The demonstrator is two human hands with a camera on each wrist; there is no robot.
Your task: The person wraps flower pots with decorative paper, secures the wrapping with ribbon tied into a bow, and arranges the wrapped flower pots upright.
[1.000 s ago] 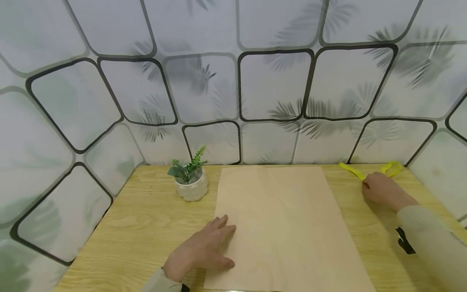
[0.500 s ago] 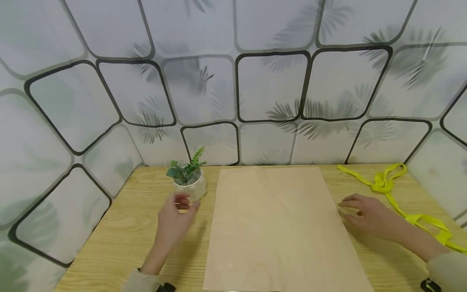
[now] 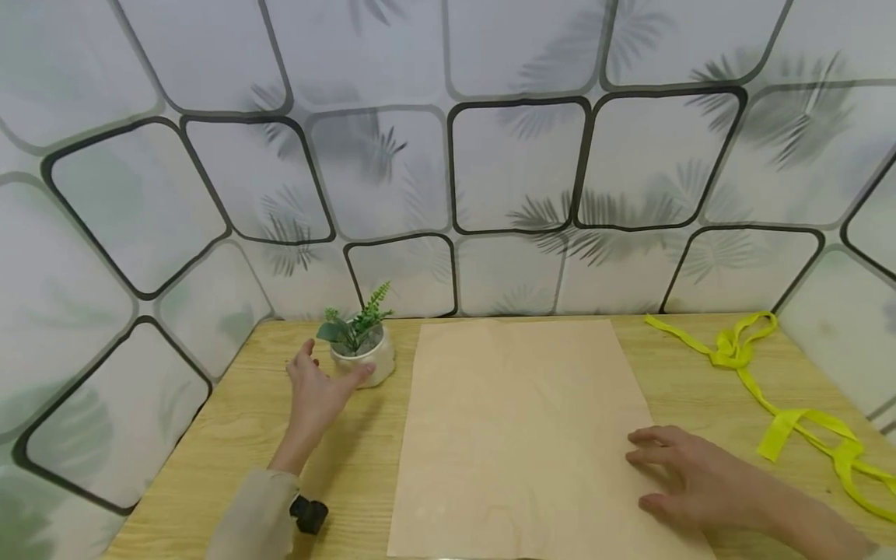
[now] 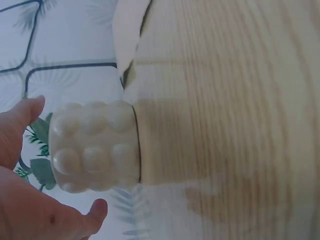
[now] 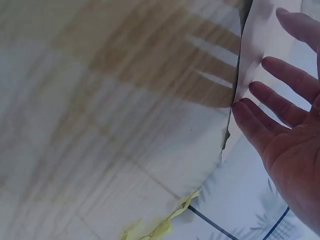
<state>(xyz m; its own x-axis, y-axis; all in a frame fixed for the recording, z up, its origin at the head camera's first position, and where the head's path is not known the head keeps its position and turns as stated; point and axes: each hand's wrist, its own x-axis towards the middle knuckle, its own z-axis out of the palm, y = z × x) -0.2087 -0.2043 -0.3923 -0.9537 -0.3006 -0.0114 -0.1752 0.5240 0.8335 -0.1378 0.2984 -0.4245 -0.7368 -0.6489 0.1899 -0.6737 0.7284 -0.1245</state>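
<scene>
A small white pot (image 3: 378, 362) with a green plant (image 3: 360, 323) stands at the back left of the table. My left hand (image 3: 315, 397) reaches around it, thumb in front and fingers spread to its left. In the left wrist view, gaps show between those fingers and the pot's bumpy side (image 4: 95, 145). A large sheet of tan paper (image 3: 518, 435) lies flat on the table's middle. Over its right edge is my right hand (image 3: 689, 478), fingers extended; the right wrist view has the fingertips (image 5: 242, 107) right at that edge.
A yellow ribbon (image 3: 731, 354), loosely knotted, trails down the right side of the wooden table (image 3: 245, 420). A patterned cloth wall (image 3: 518, 171) closes off the back and both sides.
My right hand has let go of the yellow ribbon and come forward to the paper's right edge. My left hand has gone from the paper's left edge to the pot.
</scene>
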